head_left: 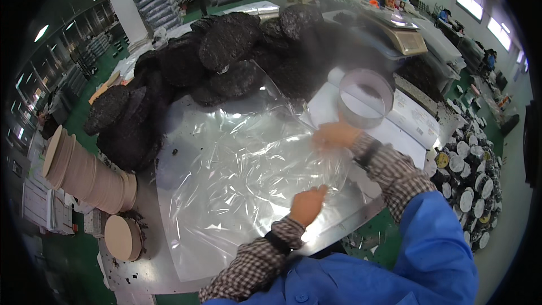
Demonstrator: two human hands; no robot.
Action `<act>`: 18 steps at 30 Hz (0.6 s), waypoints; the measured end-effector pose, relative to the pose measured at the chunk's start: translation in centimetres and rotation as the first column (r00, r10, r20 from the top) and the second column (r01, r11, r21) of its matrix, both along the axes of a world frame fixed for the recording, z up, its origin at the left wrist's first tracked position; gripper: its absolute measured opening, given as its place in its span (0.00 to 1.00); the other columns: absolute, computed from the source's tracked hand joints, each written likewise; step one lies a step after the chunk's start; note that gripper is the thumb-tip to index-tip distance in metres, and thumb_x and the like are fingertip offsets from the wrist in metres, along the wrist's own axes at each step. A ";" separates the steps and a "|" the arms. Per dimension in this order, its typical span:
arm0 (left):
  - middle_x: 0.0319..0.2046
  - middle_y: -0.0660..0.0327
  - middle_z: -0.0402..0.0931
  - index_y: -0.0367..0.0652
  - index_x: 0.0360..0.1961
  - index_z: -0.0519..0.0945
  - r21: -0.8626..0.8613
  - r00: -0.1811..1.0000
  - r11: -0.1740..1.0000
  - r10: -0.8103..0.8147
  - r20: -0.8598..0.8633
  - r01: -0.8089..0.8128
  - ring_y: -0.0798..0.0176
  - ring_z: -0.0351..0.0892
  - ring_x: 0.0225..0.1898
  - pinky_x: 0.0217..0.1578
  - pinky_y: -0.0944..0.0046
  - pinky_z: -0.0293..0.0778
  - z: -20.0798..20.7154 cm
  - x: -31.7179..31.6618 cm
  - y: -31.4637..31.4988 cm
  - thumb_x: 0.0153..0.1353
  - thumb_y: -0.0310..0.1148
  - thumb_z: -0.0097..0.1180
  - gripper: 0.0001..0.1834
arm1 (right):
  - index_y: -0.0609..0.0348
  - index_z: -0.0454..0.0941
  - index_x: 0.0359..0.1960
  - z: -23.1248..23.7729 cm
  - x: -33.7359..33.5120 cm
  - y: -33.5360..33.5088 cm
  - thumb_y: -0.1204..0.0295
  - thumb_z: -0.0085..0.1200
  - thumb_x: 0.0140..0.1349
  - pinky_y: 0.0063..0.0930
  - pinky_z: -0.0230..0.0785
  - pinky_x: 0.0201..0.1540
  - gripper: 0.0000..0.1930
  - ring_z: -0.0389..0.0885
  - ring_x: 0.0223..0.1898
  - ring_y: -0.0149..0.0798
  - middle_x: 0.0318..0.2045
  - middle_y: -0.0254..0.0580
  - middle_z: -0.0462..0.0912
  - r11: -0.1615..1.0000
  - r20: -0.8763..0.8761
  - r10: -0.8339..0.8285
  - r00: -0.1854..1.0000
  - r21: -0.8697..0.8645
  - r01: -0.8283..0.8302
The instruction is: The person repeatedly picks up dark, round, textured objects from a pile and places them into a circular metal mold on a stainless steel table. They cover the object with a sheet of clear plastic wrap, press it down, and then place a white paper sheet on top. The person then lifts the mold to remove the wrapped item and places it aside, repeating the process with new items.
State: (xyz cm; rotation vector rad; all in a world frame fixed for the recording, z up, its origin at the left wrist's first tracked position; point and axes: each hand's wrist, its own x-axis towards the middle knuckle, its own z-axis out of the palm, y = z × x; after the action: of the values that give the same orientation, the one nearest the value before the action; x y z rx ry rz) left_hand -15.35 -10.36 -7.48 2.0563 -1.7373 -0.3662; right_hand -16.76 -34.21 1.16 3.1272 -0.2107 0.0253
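A person wearing a blue coat [350,282] is leaning over a metal table [135,275]. The left hand [306,206] is reaching over the near right part of a wide, crumpled clear plastic sheet [243,164], which is lying across the middle of the table; its fingers are curling inward, but I cannot tell whether they are pinching the plastic. A short stack of beige discs [121,238] is standing near the table's left edge, and a taller stack [90,172] is tilting behind it. The right hand [337,135] is blurring at the sheet's far right side, so I cannot tell how its fingers are set. Just beyond, a clear round hoop [366,117] is resting on white papers [409,116]. Farther back, dark round cakes [228,42] are lying heaped, and a scale [407,40] is sitting to their right.
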 end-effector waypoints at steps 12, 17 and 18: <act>0.21 0.75 0.63 0.38 0.60 0.73 -0.224 0.334 0.795 -0.028 -0.942 -0.564 0.81 0.59 0.20 0.22 0.80 0.61 17.7 21.1 9.6 0.73 0.43 0.46 0.23 | 0.63 0.82 0.30 2.8 -9.0 -0.3 0.68 0.65 0.55 0.36 0.72 0.25 0.10 0.79 0.18 0.48 0.21 0.50 0.80 0.676 0.302 -0.454 0.838 0.729 0.104; 0.27 0.74 0.72 0.39 0.56 0.76 -0.292 0.478 0.901 -0.113 -0.871 -0.321 0.82 0.70 0.25 0.24 0.81 0.66 23.2 19.3 7.2 0.72 0.40 0.47 0.19 | 0.57 0.75 0.32 2.1 -4.6 12.7 0.66 0.57 0.60 0.49 0.63 0.64 0.08 0.81 0.35 0.50 0.27 0.46 0.78 0.879 0.190 0.323 0.927 0.304 -0.369; 0.27 0.71 0.74 0.41 0.57 0.76 -0.234 0.594 0.927 -0.016 -0.804 -0.292 0.79 0.72 0.25 0.23 0.77 0.70 22.9 17.4 6.8 0.70 0.34 0.48 0.17 | 0.56 0.75 0.33 1.7 -2.7 14.3 0.66 0.58 0.59 0.49 0.56 0.69 0.09 0.80 0.40 0.49 0.28 0.43 0.78 0.880 0.172 0.371 0.913 0.249 -0.405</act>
State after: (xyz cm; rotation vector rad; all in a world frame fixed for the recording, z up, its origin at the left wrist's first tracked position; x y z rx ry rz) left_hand 2.10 -3.60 15.42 1.3954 -0.9701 -0.7376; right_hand -19.43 -19.91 2.90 3.3907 0.4628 0.2023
